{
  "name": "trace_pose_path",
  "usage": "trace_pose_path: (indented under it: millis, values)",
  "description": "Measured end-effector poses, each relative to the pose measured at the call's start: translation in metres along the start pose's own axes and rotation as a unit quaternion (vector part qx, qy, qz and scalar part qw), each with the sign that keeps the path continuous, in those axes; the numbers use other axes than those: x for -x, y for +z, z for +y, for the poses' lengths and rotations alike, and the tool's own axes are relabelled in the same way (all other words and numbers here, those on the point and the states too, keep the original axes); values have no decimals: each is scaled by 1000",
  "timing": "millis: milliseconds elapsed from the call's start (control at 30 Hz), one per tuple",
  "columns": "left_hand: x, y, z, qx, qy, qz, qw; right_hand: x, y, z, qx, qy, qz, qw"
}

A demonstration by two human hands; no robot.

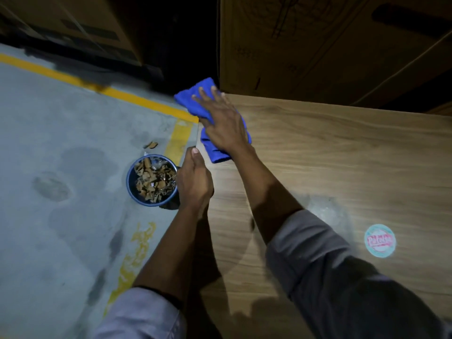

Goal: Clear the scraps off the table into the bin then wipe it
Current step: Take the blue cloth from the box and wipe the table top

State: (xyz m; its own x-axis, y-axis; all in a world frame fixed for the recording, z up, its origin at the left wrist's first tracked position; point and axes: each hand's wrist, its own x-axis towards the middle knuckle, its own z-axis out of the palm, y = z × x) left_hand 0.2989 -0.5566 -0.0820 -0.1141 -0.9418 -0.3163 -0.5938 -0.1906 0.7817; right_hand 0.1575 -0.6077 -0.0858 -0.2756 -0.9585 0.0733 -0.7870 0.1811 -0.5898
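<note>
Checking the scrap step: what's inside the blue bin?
The blue bin on the floor holds a heap of brown scraps, cardboard-like. The heap covers its bottom, and the left hand hides part of its right rim.

**One head-worn view, looking steeply down**

The single wide-angle camera sits on the person's head and faces forward and down. It looks over the left edge and far-left corner of the table [342, 155], which fills the right half of the view. The floor [49, 143] and the bin [151, 184] take the left half. Cardboard boxes [318, 45] stand beyond the far edge, at the top. The camera is close: the sleeves [330, 277] enter from the bottom, and the left hand [194, 177] and right hand [225, 123] lie near the middle.
</note>
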Motion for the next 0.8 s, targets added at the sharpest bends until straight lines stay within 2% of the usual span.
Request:
trace_pose_path:
  millis: [67,133,200,233,333,400,433,500,567,600,633,700,767,800]
  values:
    - [-3,1,-1,27,-25,-6,999,12,2,-5,-41,-27,-41,998]
    - [-8,-1,1,144,-69,-10,987,29,3,-14,-62,-10,-76,995]
    - [-10,-4,4,353,-157,-6,923,50,5,-20,-65,-5,-94,993]
    - [-10,-8,3,421,-185,-3,888,61,6,-24,-67,-7,-98,993]
    - [-5,-26,-8,470,-210,11,857,97,9,-32,-79,-5,-108,991]
    - [4,-41,-16,493,-218,-18,842,124,12,-41,-95,-9,-105,990]
    - [9,-49,-21,493,-210,-28,844,137,13,-46,-102,-13,-102,989]
    - [23,-68,-24,456,-179,-64,869,168,15,-57,-109,-7,-109,988]
    - [42,-81,-24,384,-136,-125,905,203,17,-70,-153,52,-131,978]
    - [52,-86,-26,346,-114,-147,920,222,12,-79,-225,109,-136,959]
    - [60,-89,-31,316,-96,-161,930,241,6,-85,-323,177,-112,923]
    - [78,-93,-38,247,-38,-180,951,275,-12,-79,-487,272,16,830]
    - [90,-91,-52,116,72,-183,974,303,-43,-48,-466,341,191,794]
    - [95,-88,-60,33,137,-174,975,315,-58,-27,-413,373,251,792]
